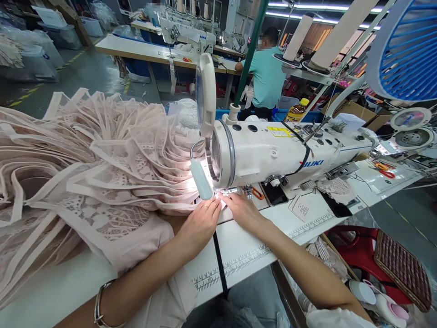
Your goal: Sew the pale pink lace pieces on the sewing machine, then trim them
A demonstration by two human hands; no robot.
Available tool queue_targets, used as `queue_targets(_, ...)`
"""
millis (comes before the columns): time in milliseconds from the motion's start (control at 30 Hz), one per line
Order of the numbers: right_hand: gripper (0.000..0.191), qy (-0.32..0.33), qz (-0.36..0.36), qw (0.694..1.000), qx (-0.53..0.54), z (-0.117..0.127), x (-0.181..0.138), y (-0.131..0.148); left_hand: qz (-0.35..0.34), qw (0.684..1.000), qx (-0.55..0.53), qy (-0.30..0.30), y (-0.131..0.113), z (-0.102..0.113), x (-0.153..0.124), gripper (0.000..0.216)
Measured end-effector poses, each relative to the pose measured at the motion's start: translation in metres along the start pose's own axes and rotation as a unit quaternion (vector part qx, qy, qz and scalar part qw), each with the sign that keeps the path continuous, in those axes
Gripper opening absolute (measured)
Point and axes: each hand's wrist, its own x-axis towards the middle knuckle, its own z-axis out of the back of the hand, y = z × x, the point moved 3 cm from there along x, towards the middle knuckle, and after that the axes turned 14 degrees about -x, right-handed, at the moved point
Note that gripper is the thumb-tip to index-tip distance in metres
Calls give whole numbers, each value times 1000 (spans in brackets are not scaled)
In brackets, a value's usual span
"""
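Observation:
A white sewing machine [259, 148] stands on the table, a small lamp [201, 179] lit at its needle end. Close beneath that lamp, my left hand [201, 222] has its fingers pressed together on the edge of a pale pink fabric piece [221, 203]. My right hand [244, 210] pinches the same piece from the other side, its fingertips almost meeting the left ones. The needle and most of the held fabric are hidden by the lamp and my fingers. A large pile of pale pink lace garments [112, 173] spreads along the left.
Orange-handled scissors [256, 194] and a dark phone [276, 195] lie under the machine arm. A card [299, 208] rests farther right. A blue fan [409, 50] hangs at upper right. Behind, a person in a teal shirt [268, 75] sits near another sewing machine [186, 34].

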Motion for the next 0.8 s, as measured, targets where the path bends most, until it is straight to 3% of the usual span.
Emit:
queue_targets(400, 40, 23, 0, 1000, -10, 0, 1, 1, -9, 999, 15, -30, 3, 0, 1, 36)
queue_targets(600, 44, 43, -16, 999, -5, -1, 4, 2, -29, 998, 56, -31, -3, 10, 3, 38)
queue_targets(800, 55, 5, -73, 988, 138, -11, 3, -6, 2, 998, 54, 27, 8, 26, 3, 30)
